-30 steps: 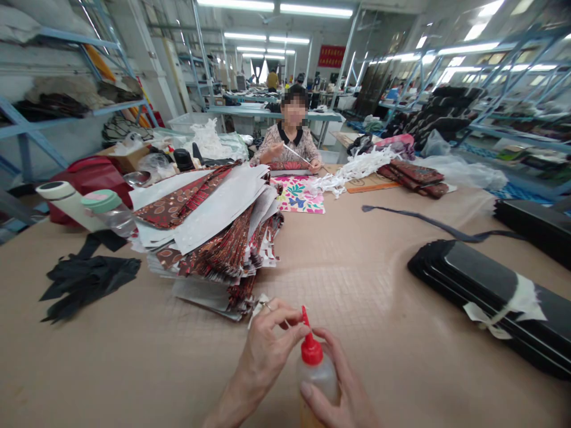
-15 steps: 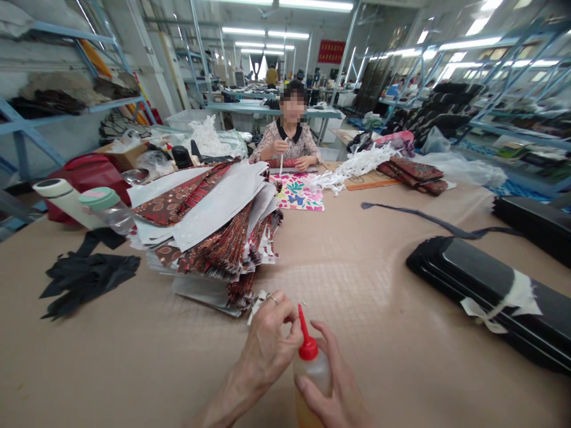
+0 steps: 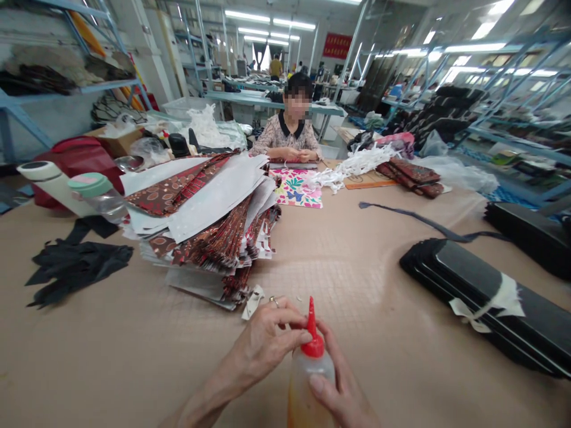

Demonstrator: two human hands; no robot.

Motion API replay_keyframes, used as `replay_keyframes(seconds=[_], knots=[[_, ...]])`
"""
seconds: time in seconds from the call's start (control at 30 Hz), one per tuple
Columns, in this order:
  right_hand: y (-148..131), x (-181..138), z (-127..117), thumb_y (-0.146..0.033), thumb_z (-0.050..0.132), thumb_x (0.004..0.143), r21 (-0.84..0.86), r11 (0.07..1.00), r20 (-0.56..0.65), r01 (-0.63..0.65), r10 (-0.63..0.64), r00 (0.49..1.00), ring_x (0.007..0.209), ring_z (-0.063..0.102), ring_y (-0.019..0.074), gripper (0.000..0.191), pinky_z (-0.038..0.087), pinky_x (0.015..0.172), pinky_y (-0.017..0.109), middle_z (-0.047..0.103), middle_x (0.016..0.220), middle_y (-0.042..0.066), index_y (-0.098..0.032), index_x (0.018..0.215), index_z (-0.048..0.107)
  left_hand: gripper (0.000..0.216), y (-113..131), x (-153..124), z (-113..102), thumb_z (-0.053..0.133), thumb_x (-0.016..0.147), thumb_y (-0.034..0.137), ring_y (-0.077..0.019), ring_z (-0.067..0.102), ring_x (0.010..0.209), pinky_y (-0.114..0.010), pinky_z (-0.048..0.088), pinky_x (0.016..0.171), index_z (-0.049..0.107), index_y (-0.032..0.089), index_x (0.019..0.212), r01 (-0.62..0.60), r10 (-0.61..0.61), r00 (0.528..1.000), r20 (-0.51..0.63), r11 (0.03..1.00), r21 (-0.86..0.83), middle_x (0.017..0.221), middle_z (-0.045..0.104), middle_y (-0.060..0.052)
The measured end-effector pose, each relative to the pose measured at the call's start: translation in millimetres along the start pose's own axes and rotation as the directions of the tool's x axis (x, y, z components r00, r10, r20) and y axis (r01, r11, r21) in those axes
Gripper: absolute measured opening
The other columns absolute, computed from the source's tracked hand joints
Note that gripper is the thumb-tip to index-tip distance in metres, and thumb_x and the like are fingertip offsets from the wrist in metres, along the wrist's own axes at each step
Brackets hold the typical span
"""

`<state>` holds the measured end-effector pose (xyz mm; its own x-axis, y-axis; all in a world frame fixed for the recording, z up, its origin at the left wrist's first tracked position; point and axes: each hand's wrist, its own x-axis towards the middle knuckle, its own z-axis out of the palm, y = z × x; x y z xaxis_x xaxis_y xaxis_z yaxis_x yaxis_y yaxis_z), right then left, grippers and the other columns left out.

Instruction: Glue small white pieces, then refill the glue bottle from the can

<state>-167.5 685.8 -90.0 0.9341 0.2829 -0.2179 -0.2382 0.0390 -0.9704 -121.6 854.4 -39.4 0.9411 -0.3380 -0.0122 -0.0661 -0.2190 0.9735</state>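
Note:
A squeeze bottle (image 3: 307,380) of clear plastic, with yellowish liquid inside and a red pointed nozzle (image 3: 311,324), stands upright at the bottom centre. My right hand (image 3: 343,380) is wrapped round its side, thumb in front. From the left, my left hand (image 3: 267,336) has its thumb and fingertips closed at the lower part of the nozzle, near the red cap. Just beyond it lie a small pale scrap (image 3: 253,302) and a tall stack of patterned red-brown fabric pieces (image 3: 209,244) with white backing.
Black fabric strips (image 3: 80,261), a cream flask (image 3: 53,184) and a green-lidded jar (image 3: 96,193) are at the left. Tied black pieces (image 3: 477,285) lie right. Across the table (image 3: 339,255), a co-worker (image 3: 289,134) sits behind a floral sheet (image 3: 297,189) and white strips (image 3: 357,166).
My left fingers have gone from the nozzle's tip down to its lower part. The bottle shows slightly higher and more fully. Across the table, the co-worker's raised hand has come down beside the other.

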Motion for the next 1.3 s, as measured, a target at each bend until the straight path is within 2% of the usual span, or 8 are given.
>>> replay_keyframes(seconds=[0.23,0.37,0.5,0.57,0.8,0.93,1.07,1.3], knots=[[0.6,1.9,3.1,-0.054,0.056,0.069,-0.104,0.995,-0.003,-0.006,0.006,1.0,0.126,0.039,0.023,0.077,0.039,0.098,0.031,0.048,0.132,0.011,-0.017,0.13,0.027,0.017,0.6,-0.6,2.2,0.054,0.079,0.01,-0.011,0.051,0.07,-0.023,0.035,0.065,0.061,0.017,0.065,-0.039,0.039,0.999,0.007,0.955,0.293,0.069,0.055,0.001],[-3.5,4.4,6.4,-0.047,0.055,0.069,-0.148,0.989,-0.006,0.005,-0.006,1.0,0.125,0.042,0.0229,0.076,0.04,0.098,0.032,0.052,0.128,0.012,-0.016,0.131,0.023,0.016,-1.2,-1.2,10.1,0.052,0.075,0.008,-0.0122,0.05,0.07,-0.023,0.035,0.063,0.052,0.017,0.062,-0.089,0.123,0.991,-0.06,0.912,0.401,0.069,0.053,0.001],[0.1,0.5,-0.2,-0.056,0.052,0.068,-0.147,0.989,-0.002,0.0,-0.001,1.0,0.103,0.059,0.0267,0.077,0.05,0.08,0.033,0.064,0.105,0.01,-0.018,0.132,0.029,0.015,-11.1,3.9,3.0,0.047,0.07,0.005,-0.0129,0.049,0.068,-0.025,0.037,0.064,0.052,0.017,0.061,-0.069,0.196,0.951,-0.238,0.888,0.455,0.067,0.051,0.0],[6.6,-2.9,-7.0,-0.06,0.052,0.067,-0.148,0.989,-0.041,0.007,-0.013,0.999,0.094,0.062,0.0268,0.079,0.05,0.078,0.034,0.065,0.102,0.009,-0.02,0.132,0.033,0.014,-20.8,5.0,-6.5,0.047,0.073,0.011,-0.0133,0.05,0.068,-0.025,0.039,0.064,0.056,0.016,0.063,-0.021,0.156,0.935,-0.317,0.92,0.39,0.068,0.052,-0.001],[47.4,-5.7,-18.2,-0.051,0.054,0.075,-0.24,0.971,-0.26,-0.007,-0.057,0.964,0.115,0.052,0.0252,0.067,0.043,0.095,0.035,0.053,0.126,0.012,-0.02,0.13,0.033,0.031,-93.2,-30.7,-11.4,0.05,0.08,0.034,-0.015,0.055,0.072,-0.027,0.044,0.068,0.065,0.017,0.102,0.197,-0.181,0.93,-0.32,0.98,0.021,0.078,0.059,-0.004],[69.3,0.2,-12.9,-0.052,0.058,0.072,-0.287,0.957,-0.302,-0.046,-0.045,0.952,0.123,0.043,0.0282,0.068,0.036,0.102,0.041,0.047,0.13,0.015,-0.018,0.127,0.035,0.029,-129.8,-45.3,-3.1,0.044,0.081,0.028,-0.0172,0.058,0.077,-0.029,0.047,0.072,0.062,0.017,0.101,0.287,-0.192,0.872,-0.451,0.946,0.151,0.082,0.061,-0.006],[72.0,14.2,-11.5,-0.053,0.06,0.071,-0.271,0.959,-0.345,-0.084,-0.015,0.939,0.125,0.039,0.0313,0.065,0.024,0.108,0.051,0.045,0.132,0.015,-0.018,0.121,0.039,0.027,-140.4,-38.2,-0.8,0.038,0.085,0.025,-0.0185,0.059,0.086,-0.031,0.047,0.078,0.063,0.019,0.092,0.309,-0.163,0.861,-0.482,0.92,0.241,0.089,0.064,-0.006],[102.7,39.3,-18.2,-0.041,0.047,0.084,-0.56,0.814,-0.261,0.152,-0.347,0.901,0.127,0.035,0.0276,0.044,0.027,0.107,0.051,0.043,0.132,0.013,-0.019,0.122,0.043,0.043,-155.6,-18.3,8.3,0.029,0.087,0.023,-0.0205,0.064,0.083,-0.029,0.046,0.071,0.047,0.022,0.126,0.418,-0.248,0.865,-0.436,0.837,0.353,0.096,0.069,-0.009]])
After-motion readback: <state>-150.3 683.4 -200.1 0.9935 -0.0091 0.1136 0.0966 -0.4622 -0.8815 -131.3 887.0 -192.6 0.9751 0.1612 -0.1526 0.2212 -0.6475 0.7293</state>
